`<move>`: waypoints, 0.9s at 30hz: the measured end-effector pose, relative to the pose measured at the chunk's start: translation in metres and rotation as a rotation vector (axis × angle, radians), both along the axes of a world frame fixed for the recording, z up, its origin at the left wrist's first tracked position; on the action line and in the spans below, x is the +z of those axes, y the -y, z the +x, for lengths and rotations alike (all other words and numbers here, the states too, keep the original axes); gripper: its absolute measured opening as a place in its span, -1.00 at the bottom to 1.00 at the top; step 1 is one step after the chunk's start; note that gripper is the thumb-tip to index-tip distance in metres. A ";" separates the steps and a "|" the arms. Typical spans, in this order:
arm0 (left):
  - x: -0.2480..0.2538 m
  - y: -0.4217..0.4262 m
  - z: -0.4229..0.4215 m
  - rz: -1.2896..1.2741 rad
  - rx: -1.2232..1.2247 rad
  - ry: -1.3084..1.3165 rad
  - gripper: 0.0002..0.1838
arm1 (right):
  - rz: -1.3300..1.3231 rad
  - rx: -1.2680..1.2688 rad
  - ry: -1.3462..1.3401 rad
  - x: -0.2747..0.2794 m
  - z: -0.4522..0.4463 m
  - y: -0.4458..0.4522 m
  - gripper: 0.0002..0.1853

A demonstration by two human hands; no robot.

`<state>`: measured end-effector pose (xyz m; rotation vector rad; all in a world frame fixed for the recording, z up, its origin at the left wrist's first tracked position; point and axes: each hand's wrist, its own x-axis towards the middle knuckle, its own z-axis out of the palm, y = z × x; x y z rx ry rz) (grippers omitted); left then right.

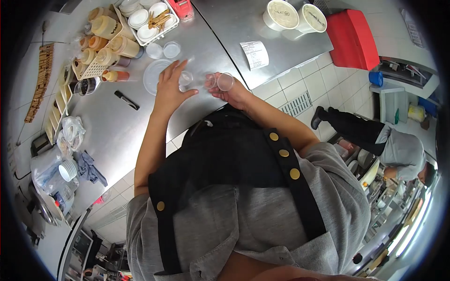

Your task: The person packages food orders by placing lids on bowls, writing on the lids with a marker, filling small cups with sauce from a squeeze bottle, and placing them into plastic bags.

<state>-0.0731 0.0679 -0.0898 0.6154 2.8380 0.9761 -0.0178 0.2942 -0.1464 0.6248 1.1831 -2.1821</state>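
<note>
My left hand is over the steel table with its fingers stretched and the thumb apart. Just beside its fingers is a small clear plastic cup or lid; I cannot tell whether they touch. Partly behind that hand lies a larger clear round lid. My right hand is closed around small clear plastic cups near the table's front edge. Two more small clear round pieces, a lid among them, lie beyond my left hand.
A black marker lies to the left. Sauce bottles stand in a rack, near a basket of white lids. At the right are a receipt, two lidded tubs and a red bin. Another person works behind, right.
</note>
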 end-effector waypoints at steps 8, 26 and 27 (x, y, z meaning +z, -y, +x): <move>0.007 -0.038 0.007 0.389 -0.143 0.320 -0.33 | -0.210 0.147 0.030 0.007 -0.015 -0.011 -0.45; -0.026 -0.075 0.037 0.044 0.010 0.060 -0.45 | 0.081 0.366 0.145 -0.003 -0.023 -0.072 -0.70; -0.017 -0.080 0.041 -0.085 0.022 -0.007 -0.42 | 0.049 0.391 0.144 -0.005 -0.023 -0.074 -0.71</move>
